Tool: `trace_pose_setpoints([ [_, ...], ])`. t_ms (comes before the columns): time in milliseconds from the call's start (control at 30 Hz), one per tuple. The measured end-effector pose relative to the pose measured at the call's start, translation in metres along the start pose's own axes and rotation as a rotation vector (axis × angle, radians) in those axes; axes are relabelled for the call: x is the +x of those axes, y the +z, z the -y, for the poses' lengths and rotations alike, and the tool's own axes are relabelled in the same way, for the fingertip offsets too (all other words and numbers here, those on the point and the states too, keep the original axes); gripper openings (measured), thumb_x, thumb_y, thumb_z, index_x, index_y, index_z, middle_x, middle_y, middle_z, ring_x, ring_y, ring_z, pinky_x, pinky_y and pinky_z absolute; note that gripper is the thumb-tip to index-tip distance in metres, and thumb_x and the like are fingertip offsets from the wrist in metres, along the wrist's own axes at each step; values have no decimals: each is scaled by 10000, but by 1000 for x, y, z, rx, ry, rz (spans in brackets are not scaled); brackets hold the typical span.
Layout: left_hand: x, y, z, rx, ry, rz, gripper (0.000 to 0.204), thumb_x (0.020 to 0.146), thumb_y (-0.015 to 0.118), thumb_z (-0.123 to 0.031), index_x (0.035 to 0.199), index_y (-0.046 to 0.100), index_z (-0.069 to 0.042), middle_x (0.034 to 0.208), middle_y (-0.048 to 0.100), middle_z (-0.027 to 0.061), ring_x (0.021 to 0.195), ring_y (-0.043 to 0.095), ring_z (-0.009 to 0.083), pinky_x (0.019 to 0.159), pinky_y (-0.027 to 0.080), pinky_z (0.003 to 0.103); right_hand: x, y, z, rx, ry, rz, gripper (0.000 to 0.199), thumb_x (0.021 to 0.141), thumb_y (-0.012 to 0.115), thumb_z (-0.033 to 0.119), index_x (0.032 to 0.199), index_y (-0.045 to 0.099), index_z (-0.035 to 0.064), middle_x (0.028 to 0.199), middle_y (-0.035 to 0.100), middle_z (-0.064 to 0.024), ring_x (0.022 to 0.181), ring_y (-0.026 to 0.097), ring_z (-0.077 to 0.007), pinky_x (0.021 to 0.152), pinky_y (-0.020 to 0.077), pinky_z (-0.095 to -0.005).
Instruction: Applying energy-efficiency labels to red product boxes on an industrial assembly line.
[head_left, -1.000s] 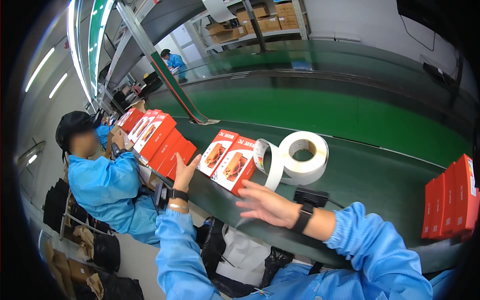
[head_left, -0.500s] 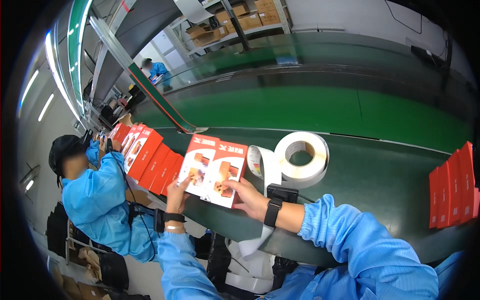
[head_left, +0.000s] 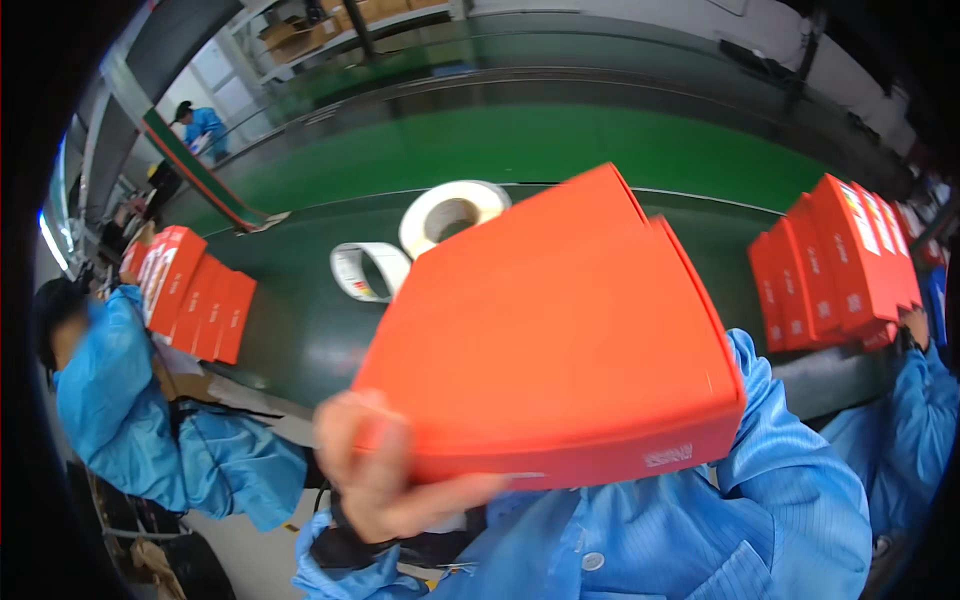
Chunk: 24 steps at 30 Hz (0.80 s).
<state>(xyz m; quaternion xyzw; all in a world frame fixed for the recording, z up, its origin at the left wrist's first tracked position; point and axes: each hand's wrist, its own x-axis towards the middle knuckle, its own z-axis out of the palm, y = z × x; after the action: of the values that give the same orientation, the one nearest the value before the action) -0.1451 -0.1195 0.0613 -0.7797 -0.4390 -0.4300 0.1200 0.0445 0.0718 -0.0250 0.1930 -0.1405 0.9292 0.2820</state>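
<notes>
Two red cardboard boxes (head_left: 540, 330) are raised close in front of me, side by side, plain red faces toward me. At their lower left corner, my left hand (head_left: 385, 470) grips them with its fingers curled along the edge, slightly blurred. The boxes cover my right hand; only its blue sleeve (head_left: 790, 450) shows to their right. Partly behind the boxes, a roll of white labels (head_left: 425, 215) lies on the green bench, a loose strip of labels (head_left: 350, 272) curling off it.
Red boxes (head_left: 205, 295) stand in a row at the left beside a seated co-worker in blue (head_left: 120, 370). More red boxes (head_left: 820, 270) stand at the right, where another person's hand (head_left: 915, 327) touches them. A green conveyor belt (head_left: 480, 140) runs behind the bench.
Both boxes have come up off the bench toward me and turned from their printed fronts to plain red sides. The view has swung right, showing more of the right-hand row.
</notes>
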Motion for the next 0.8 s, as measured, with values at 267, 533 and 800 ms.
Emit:
trace_pose_setpoints([
  [267,-88,135,-42,344,327,-19,423,781,561,-551,1194,504,-480,1299,412,-95,1052,431,185,904,339,381,-122,-55,74,2,11,-329,574,855,419,561,885,637,32,831,649,-112,705,614,-245,693,504,-373],
  [533,-89,143,-62,363,265,364,344,817,555,-465,1145,581,-366,1253,482,48,1107,441,249,842,389,398,-116,-47,131,-189,291,-582,462,925,417,361,1022,588,-56,961,640,-173,862,635,-248,758,524,-346],
  [800,-68,130,-58,48,30,265,748,684,726,-413,1332,407,-218,1409,221,234,1218,347,322,919,357,468,-136,4,115,-1185,-402,-1050,404,936,429,276,1216,466,-13,1251,486,-164,1200,430,-251,998,337,-379],
])
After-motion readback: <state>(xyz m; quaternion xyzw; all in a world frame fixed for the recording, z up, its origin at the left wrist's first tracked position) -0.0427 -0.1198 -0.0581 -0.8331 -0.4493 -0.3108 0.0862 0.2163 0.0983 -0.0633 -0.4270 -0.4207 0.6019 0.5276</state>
